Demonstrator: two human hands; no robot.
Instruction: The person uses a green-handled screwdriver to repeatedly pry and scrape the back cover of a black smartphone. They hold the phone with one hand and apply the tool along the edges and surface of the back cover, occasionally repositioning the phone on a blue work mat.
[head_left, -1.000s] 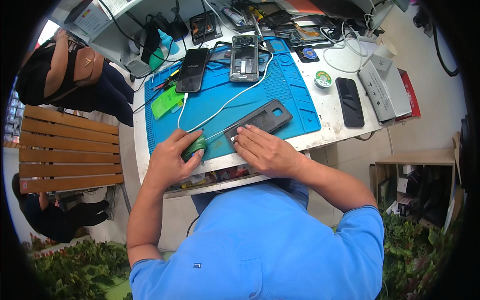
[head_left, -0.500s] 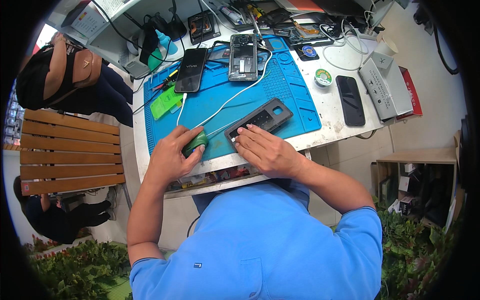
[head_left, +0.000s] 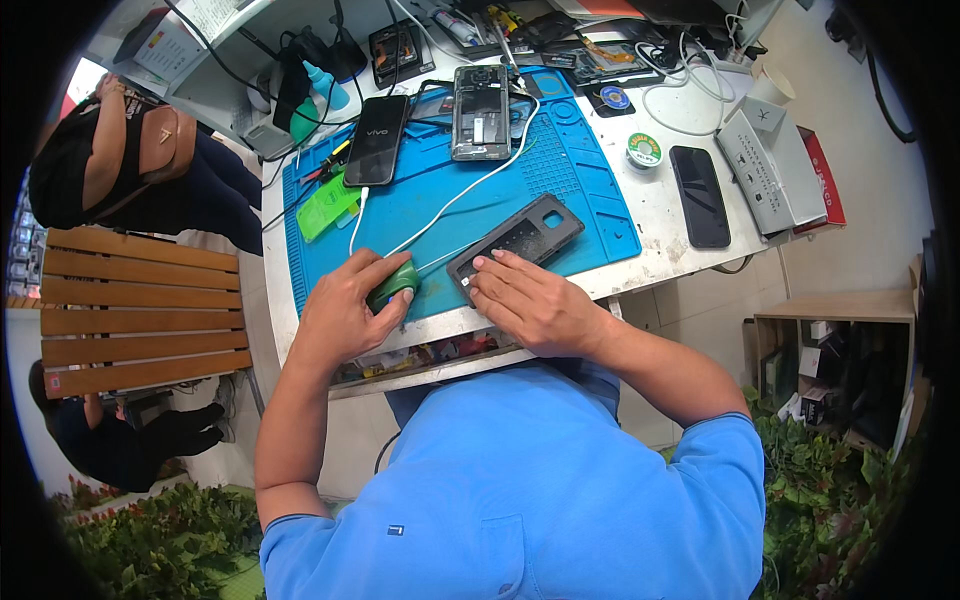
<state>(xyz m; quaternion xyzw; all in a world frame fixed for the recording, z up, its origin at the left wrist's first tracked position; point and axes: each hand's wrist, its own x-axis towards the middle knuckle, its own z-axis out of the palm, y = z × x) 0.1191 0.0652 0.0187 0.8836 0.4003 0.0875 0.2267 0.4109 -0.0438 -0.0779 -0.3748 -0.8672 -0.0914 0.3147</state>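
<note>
My left hand (head_left: 350,305) is closed around a rounded green tool handle (head_left: 397,288). From it a thin pale rod (head_left: 447,256) runs toward the phone back cover, and I cannot tell whether the two touch. My right hand (head_left: 530,305) rests on the near left end of that dark grey phone back cover (head_left: 548,222), its fingers close together and pressing it. The cover lies at a slant on the blue work mat (head_left: 450,215), with its camera cutout at the far right end. My right thumb is hidden.
Farther back on the mat lie a black phone (head_left: 378,140) with a white cable (head_left: 440,215) and an opened phone (head_left: 481,112). Left of them is a lime-green case (head_left: 325,208). A solder reel (head_left: 643,151), another phone (head_left: 700,197) and a white box (head_left: 765,175) stand right.
My view has shifted slightly, and the things at the back of the bench appear a little farther left. Both hands keep their places and holds.
</note>
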